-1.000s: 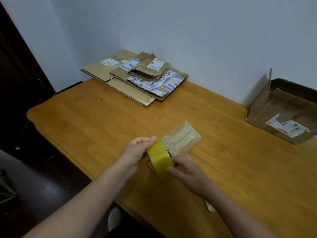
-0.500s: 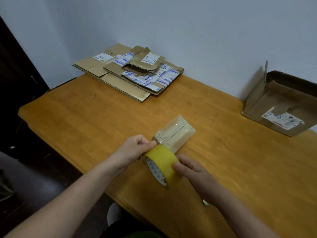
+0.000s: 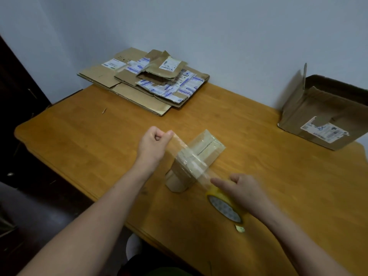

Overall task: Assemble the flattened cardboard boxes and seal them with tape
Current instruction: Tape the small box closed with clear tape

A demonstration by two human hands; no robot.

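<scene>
Mid-frame, the left hand [image 3: 154,140] pinches the clear tape strip [image 3: 179,146]. Lower right, the right hand [image 3: 244,188] grips the tape roll [image 3: 224,208].

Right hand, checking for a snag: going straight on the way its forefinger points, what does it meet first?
Probably the stretched tape strip, then the small cardboard box just beyond the right hand; depth is unclear.
</scene>
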